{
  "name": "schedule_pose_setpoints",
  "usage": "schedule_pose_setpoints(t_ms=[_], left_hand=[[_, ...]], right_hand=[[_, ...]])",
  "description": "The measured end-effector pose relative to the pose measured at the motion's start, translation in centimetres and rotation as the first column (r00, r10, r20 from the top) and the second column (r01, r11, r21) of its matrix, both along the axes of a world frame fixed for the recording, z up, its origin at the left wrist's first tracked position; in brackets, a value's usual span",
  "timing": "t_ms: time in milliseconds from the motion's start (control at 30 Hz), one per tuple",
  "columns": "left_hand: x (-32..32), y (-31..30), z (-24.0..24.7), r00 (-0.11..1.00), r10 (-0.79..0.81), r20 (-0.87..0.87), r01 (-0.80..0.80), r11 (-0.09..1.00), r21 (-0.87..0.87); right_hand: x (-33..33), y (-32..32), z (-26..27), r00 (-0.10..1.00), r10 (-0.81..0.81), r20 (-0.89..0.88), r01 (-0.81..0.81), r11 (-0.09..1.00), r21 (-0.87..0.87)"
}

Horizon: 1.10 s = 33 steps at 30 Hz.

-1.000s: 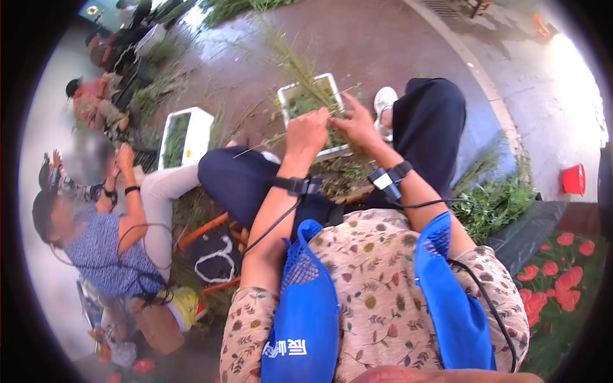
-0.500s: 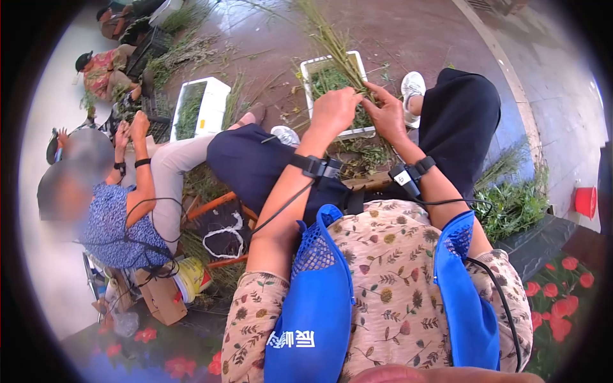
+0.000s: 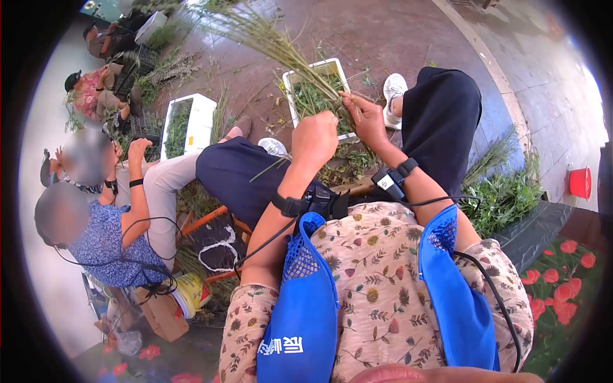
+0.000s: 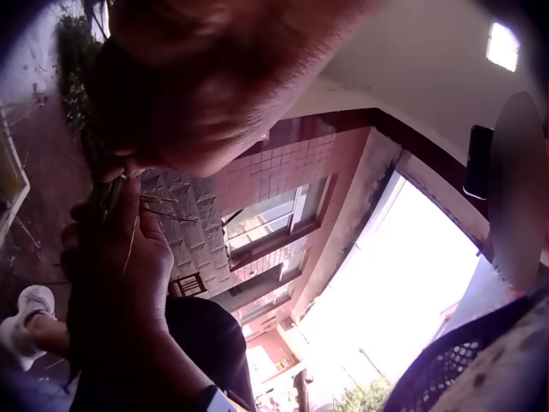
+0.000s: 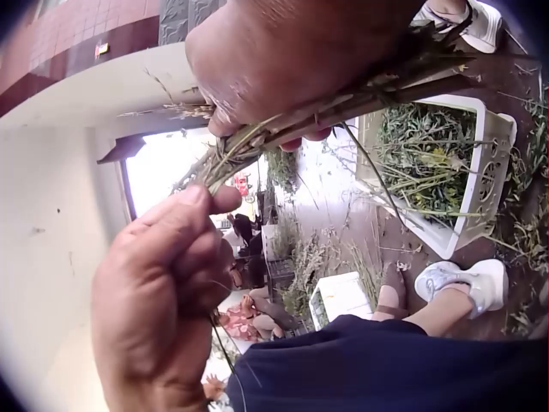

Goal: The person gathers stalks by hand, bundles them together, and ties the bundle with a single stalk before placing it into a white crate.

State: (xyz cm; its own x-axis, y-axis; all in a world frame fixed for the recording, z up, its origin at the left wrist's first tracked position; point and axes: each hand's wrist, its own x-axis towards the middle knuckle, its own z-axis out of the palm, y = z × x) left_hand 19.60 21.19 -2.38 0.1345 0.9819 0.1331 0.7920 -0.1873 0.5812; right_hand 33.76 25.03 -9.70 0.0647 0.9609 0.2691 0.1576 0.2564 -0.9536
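A bundle of long green stems [image 3: 274, 48] slants up and left from my right hand [image 3: 368, 122], whose fingers grip its lower end over a white crate [image 3: 288, 96]. Just left of it, my left hand [image 3: 315, 139] has its fingers curled, and a thin stem [image 3: 271, 168] trails below. In the right wrist view my left hand [image 5: 163, 296] pinches thin stalks at the bundle's end, while my right hand [image 5: 296, 60] wraps the bundle [image 5: 377, 96]. The left wrist view shows my left hand [image 4: 214, 94] close up, near my right hand [image 4: 129, 266]; the stems are dark there.
Cut greens [image 3: 511, 204] lie on the right, near a red bucket [image 3: 580, 183]. Another white box [image 3: 204, 121] stands left of my knee. A seated person in a blue top [image 3: 115, 236] is close on the left; others sit farther back.
The bundle has swung to the left. My left hand, close against my right hand before, is now a little apart from it and lower. The head view has shifted.
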Motion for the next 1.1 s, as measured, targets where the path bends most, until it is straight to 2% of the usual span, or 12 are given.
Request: schedule_pose_setpoints(t_ms=[200,333,433,533,600,633,767,833,933,967,1033,1100], left_hand=[[-1.1,0.0,1.6,0.929,0.118,0.35,-0.084,0.99,-0.112],[-2.5,1.0,2.7,0.985,0.072,0.159,-0.077,0.997,0.023],[-1.9,1.1,4.8,0.996,0.084,-0.004,-0.063,0.777,0.626],[-0.2,-4.4,10.8,0.994,0.059,-0.097,0.054,0.512,0.857],[0.4,-8.3,11.4,0.94,-0.285,-0.19,0.342,0.776,0.529],[1.3,-7.3,8.0,0.926,-0.377,-0.022,0.309,0.724,0.617],[-1.0,-1.7,1.0,0.883,0.132,0.451,-0.092,0.99,-0.11],[-0.6,0.5,0.1,0.833,-0.025,0.553,0.056,0.998,-0.04],[2.1,1.3,3.2,0.427,-0.149,0.892,0.222,0.973,0.057],[2.6,0.7,5.5,0.605,-0.121,0.787,0.096,0.992,0.079],[2.3,1.5,5.4,0.939,-0.213,0.27,0.033,0.836,0.547],[2.1,1.0,5.9,0.924,-0.249,0.289,0.06,0.843,0.534]], right_hand=[[-0.1,0.2,1.9,0.993,-0.022,-0.115,0.025,0.999,0.023],[0.5,0.2,3.6,0.802,0.058,-0.594,-0.25,0.936,-0.247],[1.0,0.1,4.8,0.739,0.02,-0.673,-0.313,0.895,-0.317],[1.8,1.0,5.6,0.706,0.028,-0.708,-0.376,0.862,-0.341],[1.8,1.2,5.9,0.654,0.057,-0.754,-0.413,0.862,-0.293],[1.7,1.3,6.6,0.615,0.072,-0.785,-0.448,0.851,-0.273],[1.6,0.6,8.4,0.432,0.12,-0.894,-0.572,0.803,-0.169],[1.5,0.2,8.8,0.328,0.153,-0.932,-0.645,0.757,-0.103],[1.8,-0.2,10.1,0.341,0.175,-0.924,-0.662,0.742,-0.104],[1.7,-0.2,10.5,0.357,0.171,-0.918,-0.651,0.75,-0.114],[1.9,-0.6,12.1,0.596,0.17,-0.785,-0.493,0.848,-0.192],[1.8,-0.9,12.5,0.674,0.129,-0.728,-0.432,0.868,-0.246]])
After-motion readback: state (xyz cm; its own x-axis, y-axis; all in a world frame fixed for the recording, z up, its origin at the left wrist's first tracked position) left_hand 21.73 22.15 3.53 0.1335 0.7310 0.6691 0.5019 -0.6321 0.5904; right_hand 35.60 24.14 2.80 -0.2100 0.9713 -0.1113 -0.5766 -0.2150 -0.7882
